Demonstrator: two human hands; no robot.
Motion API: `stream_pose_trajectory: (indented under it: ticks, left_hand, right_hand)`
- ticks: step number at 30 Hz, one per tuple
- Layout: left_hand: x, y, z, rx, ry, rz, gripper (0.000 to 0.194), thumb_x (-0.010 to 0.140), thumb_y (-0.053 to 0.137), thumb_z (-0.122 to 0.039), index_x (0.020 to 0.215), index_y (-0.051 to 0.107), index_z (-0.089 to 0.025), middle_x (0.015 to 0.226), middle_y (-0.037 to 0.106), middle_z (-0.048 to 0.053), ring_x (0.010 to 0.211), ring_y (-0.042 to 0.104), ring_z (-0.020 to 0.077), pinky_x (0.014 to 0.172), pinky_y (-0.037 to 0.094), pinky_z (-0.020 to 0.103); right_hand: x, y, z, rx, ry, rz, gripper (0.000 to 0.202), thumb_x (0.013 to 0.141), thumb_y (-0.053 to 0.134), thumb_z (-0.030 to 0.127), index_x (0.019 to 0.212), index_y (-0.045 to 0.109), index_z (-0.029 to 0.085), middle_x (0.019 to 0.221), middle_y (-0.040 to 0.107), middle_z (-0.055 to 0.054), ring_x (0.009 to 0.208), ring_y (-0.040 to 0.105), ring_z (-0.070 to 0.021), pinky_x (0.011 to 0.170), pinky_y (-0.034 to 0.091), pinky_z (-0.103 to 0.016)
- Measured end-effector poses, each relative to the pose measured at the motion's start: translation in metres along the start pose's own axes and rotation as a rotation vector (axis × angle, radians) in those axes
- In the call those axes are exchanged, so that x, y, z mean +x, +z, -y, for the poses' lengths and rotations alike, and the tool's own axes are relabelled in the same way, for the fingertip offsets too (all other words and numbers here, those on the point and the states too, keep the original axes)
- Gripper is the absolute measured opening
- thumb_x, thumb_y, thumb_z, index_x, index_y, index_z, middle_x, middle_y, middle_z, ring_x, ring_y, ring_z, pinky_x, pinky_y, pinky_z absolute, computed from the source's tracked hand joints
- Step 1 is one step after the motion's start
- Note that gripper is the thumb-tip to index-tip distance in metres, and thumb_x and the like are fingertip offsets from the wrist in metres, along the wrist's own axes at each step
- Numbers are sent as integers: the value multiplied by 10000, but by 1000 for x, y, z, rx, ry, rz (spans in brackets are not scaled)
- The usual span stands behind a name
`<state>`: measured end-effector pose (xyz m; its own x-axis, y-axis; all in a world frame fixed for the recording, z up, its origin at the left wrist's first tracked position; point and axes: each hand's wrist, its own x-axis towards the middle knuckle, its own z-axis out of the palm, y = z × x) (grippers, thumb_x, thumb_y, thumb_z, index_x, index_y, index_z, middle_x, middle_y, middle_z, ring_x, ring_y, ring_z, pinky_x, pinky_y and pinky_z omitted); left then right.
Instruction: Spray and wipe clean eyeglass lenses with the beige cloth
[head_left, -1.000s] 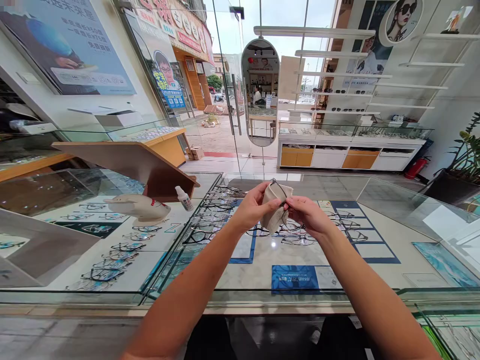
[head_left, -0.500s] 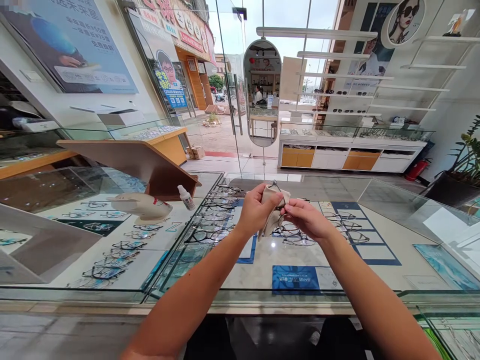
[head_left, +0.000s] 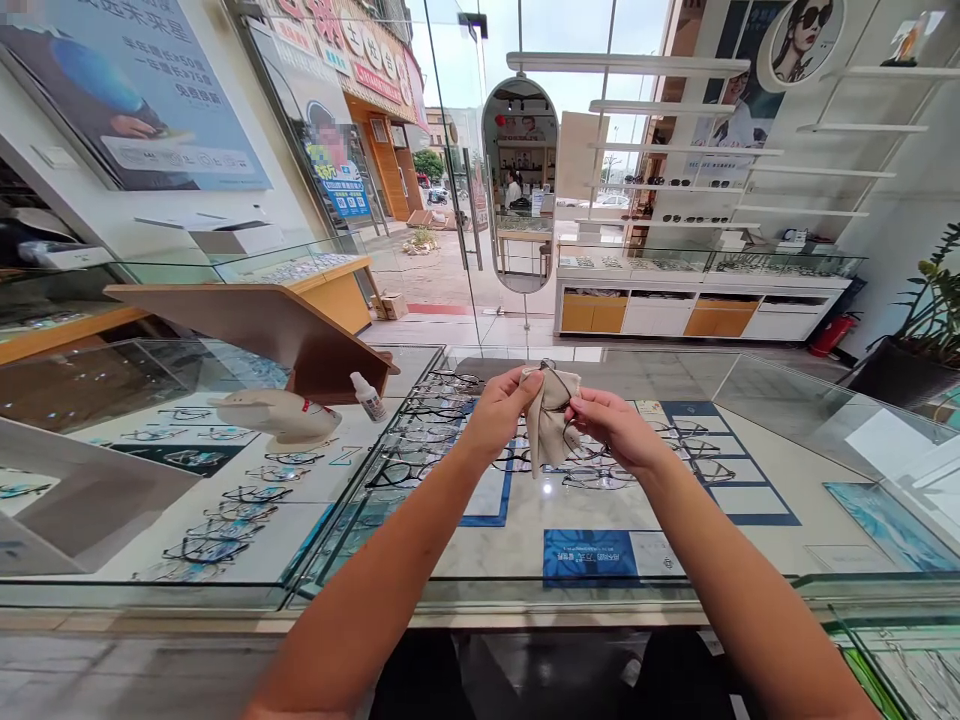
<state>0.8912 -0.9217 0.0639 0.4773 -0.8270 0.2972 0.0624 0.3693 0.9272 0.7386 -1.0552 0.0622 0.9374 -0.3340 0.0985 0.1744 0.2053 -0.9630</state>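
Observation:
My left hand [head_left: 501,412] pinches a beige cloth [head_left: 551,425], which hangs down below the fingers. Part of a thin dark glasses frame [head_left: 559,378] shows against the cloth. My right hand [head_left: 613,425] has its fingers closed on the right side of these glasses, beside the cloth. Both hands are raised over a glass display case, near its middle. Rows of glasses [head_left: 409,470] lie beneath and to the left of them. A small white bottle [head_left: 368,397] stands on the glass, left of my left hand.
Left of the bottle are a brown wooden stand [head_left: 300,330] and a beige bird-like figure [head_left: 277,415]. A blue card [head_left: 592,558] lies near the front edge. An oval mirror [head_left: 521,190] stands beyond the case, and a potted plant [head_left: 919,340] at the right.
The cloth is more spread out and hangs lower between my hands. My left hand has shifted slightly left, and my right hand now holds the glasses' edge a little apart from it.

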Motion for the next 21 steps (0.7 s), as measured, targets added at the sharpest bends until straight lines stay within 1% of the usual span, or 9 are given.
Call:
stream_pose_trajectory:
  ticks: [2,5,7,9,13,18,21]
  left_hand:
    - [2,-5,-2,-53,-40,71,514,811,947,-621,979,773,-167,846,744,37,767,674,162,742,570,269]
    - [2,-8,-3,-95,-97,135,494,784,1002,-504,1070,766,-178,910,767,44,799,701,157,747,580,253]
    - [1,-7,-3,-118,-123,135,556,736,1042,-445,1132,742,-196,957,780,40,823,720,159,747,584,247]
    - [-1,-5,-3,-127,-131,119,613,696,1066,-410,1154,714,-207,983,786,31,842,732,161,754,587,244]
    - [-2,-1,-2,-96,-119,105,639,673,1073,-388,1128,661,-209,967,783,20,810,730,154,751,587,246]
    - [-6,5,0,-54,-83,77,660,681,1057,-424,1094,581,-227,907,761,-1,760,723,158,715,578,252]
    - [-8,8,0,7,-37,54,658,673,1054,-440,1067,572,-228,860,735,-15,728,694,154,689,558,247]
  right_hand:
    - [-1,-1,2,2,-4,3,413,762,960,575,794,787,201,827,683,-21,737,550,-145,736,455,-302]
    - [-1,-1,3,10,-12,5,427,761,956,582,782,777,194,806,668,-17,729,545,-142,724,453,-296]
    - [-2,-1,3,14,-14,-1,435,744,970,586,785,780,196,816,678,-17,736,550,-141,727,455,-290]
    - [-2,0,4,21,-5,-4,436,733,982,584,787,785,200,831,690,-17,743,556,-140,723,454,-284]
    - [-2,-1,1,43,19,-2,409,748,986,557,798,792,200,859,708,-24,768,574,-144,734,454,-284]
    - [0,-3,-5,106,53,25,409,731,1011,537,811,791,202,879,729,-32,800,607,-156,779,481,-296]
    - [-1,-3,-7,136,72,40,388,740,1018,519,822,793,212,902,744,-35,811,619,-160,790,488,-300]
